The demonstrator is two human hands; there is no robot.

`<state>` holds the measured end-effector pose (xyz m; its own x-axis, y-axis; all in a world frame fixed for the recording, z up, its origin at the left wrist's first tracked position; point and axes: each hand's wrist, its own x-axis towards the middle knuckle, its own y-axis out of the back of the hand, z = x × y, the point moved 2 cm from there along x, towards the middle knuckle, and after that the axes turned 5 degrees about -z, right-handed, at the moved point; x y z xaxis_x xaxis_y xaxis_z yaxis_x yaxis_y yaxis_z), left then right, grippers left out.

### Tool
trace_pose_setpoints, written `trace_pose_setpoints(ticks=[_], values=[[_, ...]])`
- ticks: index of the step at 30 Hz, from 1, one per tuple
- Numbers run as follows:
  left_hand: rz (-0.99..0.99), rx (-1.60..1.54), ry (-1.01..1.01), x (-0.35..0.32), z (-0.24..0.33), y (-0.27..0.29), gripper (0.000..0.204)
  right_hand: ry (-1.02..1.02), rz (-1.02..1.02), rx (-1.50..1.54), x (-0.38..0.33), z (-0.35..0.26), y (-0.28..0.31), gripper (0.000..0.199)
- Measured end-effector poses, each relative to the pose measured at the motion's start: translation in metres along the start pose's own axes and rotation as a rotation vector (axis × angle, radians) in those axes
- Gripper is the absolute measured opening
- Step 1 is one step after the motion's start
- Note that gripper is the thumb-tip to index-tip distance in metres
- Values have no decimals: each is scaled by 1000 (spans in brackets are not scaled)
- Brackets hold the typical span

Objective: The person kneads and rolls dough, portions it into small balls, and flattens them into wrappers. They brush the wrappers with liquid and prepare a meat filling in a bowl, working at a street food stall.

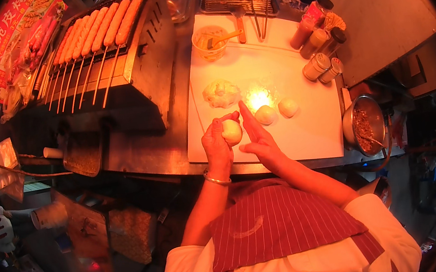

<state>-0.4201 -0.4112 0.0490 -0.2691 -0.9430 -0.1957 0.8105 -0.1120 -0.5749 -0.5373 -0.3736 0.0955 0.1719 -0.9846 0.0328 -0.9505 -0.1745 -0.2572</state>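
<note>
A smooth pale dough ball (232, 132) rests in my left hand (216, 140), whose fingers curl round its left side. My right hand (262, 140) is held upright beside the ball, fingers stretched out and thumb apart. I cannot tell whether its palm touches the dough. Just beyond my hands, two more dough balls (266, 115) sit on the white board (305, 136). A larger, uneven lump of dough (221, 93) lies farther left on the same board.
Skewered sausages (101, 28) line a metal grill (141, 85) at left. A tub with a brush (210, 44) stands on the board's far left. Bottles and shakers (318, 66) crowd its right edge. At right sits a metal bowl of filling (363, 126); tongs (261, 22) lie by a rack.
</note>
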Motion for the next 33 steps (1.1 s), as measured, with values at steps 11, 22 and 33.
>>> trace_pose_setpoints(ticks=[11,22,33], values=[[-49,674,-316,-2,20,-6,68,-318,190,-351,30,25,54,45],[214,386,-141,-7,17,41,56,65,205,-1750,77,64,124,69],[239,95,72,-4,5,46,46,0,-152,-1128,42,38,35,29]])
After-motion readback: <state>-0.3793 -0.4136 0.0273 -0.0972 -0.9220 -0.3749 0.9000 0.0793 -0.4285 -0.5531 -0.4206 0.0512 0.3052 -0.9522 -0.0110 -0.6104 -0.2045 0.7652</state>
